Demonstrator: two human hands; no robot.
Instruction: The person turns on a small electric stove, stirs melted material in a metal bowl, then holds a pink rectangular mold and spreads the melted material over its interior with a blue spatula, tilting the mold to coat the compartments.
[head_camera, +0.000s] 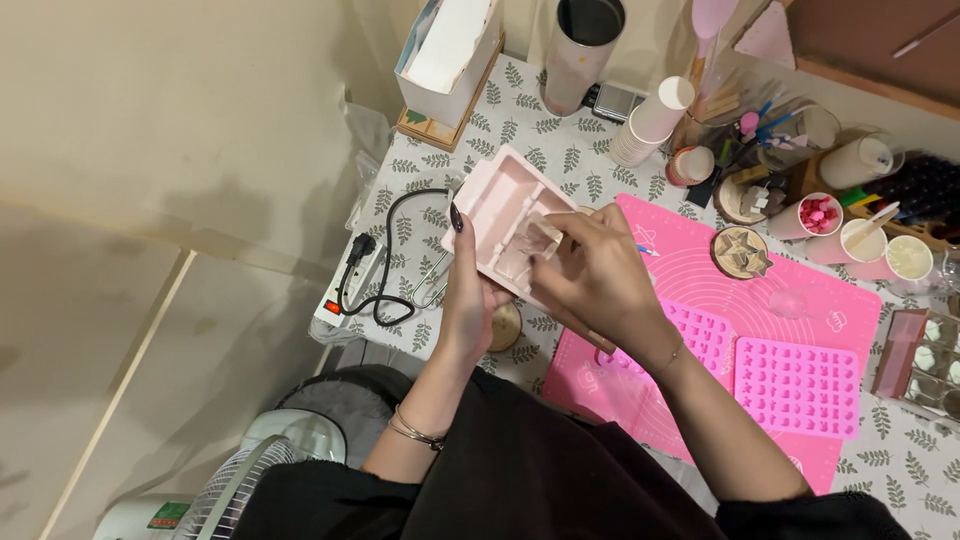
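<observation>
My left hand (466, 300) grips the near edge of a pale pink rectangular mould tray (497, 205) and holds it tilted above the table. My right hand (592, 268) rests on the tray's right side, its fingers pinching a small clear block (540, 240) in one of the tray's cavities. Both wrists wear thin bracelets.
A bright pink silicone mat (700, 270) lies on the leaf-patterned tablecloth (560, 150) with two pink silicone moulds (798, 385) on it. Cups, a stack of paper cups (652, 120), a tumbler (582, 45), a power strip with black cable (360, 285) and a fan (250, 480) surround it.
</observation>
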